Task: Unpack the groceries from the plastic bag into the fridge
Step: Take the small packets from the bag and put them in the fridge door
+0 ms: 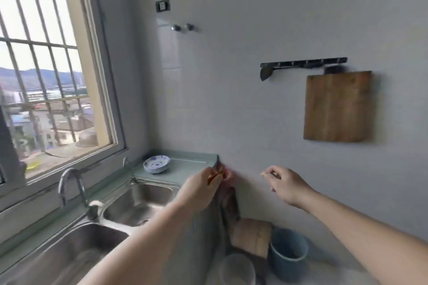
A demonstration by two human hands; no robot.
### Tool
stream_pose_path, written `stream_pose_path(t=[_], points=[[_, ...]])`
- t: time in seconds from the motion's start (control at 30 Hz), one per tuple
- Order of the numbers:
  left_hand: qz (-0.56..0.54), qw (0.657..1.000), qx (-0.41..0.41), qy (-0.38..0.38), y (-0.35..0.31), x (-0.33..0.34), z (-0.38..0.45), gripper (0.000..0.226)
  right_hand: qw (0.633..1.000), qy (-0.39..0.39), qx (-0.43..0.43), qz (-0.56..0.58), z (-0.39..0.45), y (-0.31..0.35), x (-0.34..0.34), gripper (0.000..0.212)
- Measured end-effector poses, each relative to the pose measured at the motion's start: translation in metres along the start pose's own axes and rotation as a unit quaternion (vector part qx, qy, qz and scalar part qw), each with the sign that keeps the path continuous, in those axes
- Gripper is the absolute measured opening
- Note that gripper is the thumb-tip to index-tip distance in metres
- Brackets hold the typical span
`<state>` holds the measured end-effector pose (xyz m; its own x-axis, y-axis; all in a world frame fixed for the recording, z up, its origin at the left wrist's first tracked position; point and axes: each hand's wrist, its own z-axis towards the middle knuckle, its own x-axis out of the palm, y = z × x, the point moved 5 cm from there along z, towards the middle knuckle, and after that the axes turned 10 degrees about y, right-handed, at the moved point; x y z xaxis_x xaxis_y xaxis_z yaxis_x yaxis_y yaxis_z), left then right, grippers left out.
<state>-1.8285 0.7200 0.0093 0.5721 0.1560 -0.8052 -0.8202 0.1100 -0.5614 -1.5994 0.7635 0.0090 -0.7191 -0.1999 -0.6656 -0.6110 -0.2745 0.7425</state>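
Two hands reach past the sink (139,201): our left hand (201,187) pinches something small and reddish, blurred, at the counter's end; our right hand (283,184) pinches a thin strip. Neither bag nor fridge shows; we judge finding them comes next.

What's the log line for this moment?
left hand: pinching something reddish, blurred | right hand: fingers curled, contents unclear | fridge: not visible | sink: left

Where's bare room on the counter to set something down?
Free: the green counter between the stacked plates and the wall corner. Both sink basins look empty too. Crowded: the floor right of the counter, with a blue bucket, a wooden board and a white container.
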Motion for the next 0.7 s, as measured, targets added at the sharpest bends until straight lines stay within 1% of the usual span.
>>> stream_pose_path(t=[0.13,0.23,0.33,0.43,0.57,0.7], points=[[-0.013,0.995,0.078,0.064,-0.108,0.074,0.039,0.025,0.994,-0.071,0.080,0.003,-0.049,-0.088,-0.101,0.026],[-0.017,0.985,0.138,0.105,-0.184,0.123,0.063,0.022,0.984,-0.123,0.130,0.022,-0.093,-0.145,-0.163,0.026],[-0.041,0.970,0.195,0.142,-0.256,0.169,0.080,0.019,0.969,-0.170,0.177,0.017,-0.138,-0.193,-0.217,0.026],[-0.057,0.949,0.252,0.182,-0.324,0.217,0.092,0.018,0.950,-0.225,0.217,0.006,-0.179,-0.230,-0.264,0.025],[-0.078,0.915,0.323,0.229,-0.403,0.279,0.108,0.019,0.921,-0.301,0.246,-0.020,-0.222,-0.268,-0.315,0.021],[-0.101,0.877,0.383,0.272,-0.471,0.335,0.132,0.020,0.883,-0.371,0.287,-0.029,-0.249,-0.301,-0.363,0.019]])
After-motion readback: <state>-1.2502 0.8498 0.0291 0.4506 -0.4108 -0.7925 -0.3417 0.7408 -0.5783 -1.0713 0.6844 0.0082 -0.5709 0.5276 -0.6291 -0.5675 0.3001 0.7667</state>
